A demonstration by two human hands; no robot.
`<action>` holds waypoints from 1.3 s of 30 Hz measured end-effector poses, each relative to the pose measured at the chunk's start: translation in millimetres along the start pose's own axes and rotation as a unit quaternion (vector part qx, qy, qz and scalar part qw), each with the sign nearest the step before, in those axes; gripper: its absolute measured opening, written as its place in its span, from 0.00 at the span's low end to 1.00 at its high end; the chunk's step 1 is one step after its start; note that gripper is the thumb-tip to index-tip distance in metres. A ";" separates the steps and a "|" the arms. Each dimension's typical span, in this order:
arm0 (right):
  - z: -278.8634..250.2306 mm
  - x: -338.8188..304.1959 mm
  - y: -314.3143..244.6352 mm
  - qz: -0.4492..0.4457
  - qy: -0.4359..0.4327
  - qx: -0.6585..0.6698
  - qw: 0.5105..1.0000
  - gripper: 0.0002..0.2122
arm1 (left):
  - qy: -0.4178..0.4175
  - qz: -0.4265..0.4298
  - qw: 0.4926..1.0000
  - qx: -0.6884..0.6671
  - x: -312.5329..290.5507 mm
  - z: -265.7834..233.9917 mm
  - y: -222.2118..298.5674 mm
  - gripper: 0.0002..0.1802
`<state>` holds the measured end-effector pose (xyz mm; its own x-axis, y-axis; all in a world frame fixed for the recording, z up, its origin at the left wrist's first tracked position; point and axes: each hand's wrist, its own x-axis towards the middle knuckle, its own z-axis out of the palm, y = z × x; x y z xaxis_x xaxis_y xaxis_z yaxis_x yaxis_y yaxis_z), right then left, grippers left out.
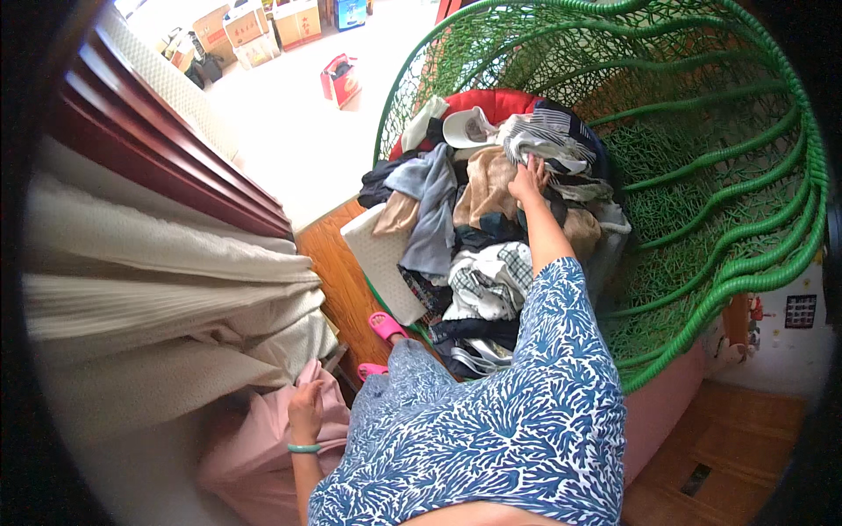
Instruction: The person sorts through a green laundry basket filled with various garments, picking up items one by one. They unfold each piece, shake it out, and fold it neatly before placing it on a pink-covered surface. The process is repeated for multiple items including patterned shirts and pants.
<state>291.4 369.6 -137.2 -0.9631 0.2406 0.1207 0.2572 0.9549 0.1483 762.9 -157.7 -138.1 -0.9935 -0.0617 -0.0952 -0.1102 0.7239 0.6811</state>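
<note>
Green woven chair point(763, 282) holding clothes heap point(484, 188); pink cloth point(250, 443) lower left. Striped garment point(545, 136) atop heap, white cap point(465, 128) beside. Right hand point(528, 180) on striped garment, grip loosely spread. Left hand point(305, 410) at pink cloth, pinch can't tell. Hard tug could dislodge cap.

Glare is washing out the pale floor point(285, 131) at upper left, while fisheye distortion is bending edges near the dark periphery.

Our right arm point(545, 230) stretches forward, the right grip point(529, 181) finger-spread; our left grip point(306, 410) sits low, curled, how tightly unclear.
</note>
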 end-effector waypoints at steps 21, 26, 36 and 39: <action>-106.8 -270.8 -37.4 0.110 0.168 0.578 0.791 0.05 | -0.224 0.031 0.923 -0.311 100.9 28.8 69.2 0.10; -95.1 -310.8 -17.9 0.162 0.120 0.650 0.733 0.05 | -0.429 -0.042 0.812 -0.395 157.9 86.0 117.6 0.21; -97.0 -363.2 -23.7 0.053 0.003 0.647 0.761 0.11 | -0.309 -0.158 0.780 -0.521 231.6 209.3 209.7 0.10; -54.8 -344.1 -25.6 0.291 0.145 0.460 0.826 0.35 | -0.280 -0.098 0.819 -0.491 227.6 204.9 196.0 0.10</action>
<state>620.6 252.8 -128.8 -0.6036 0.7814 0.1586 0.3716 0.4516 -0.8112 520.7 111.0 -175.0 -0.8164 0.4133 -0.4034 -0.5078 -0.1810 0.8422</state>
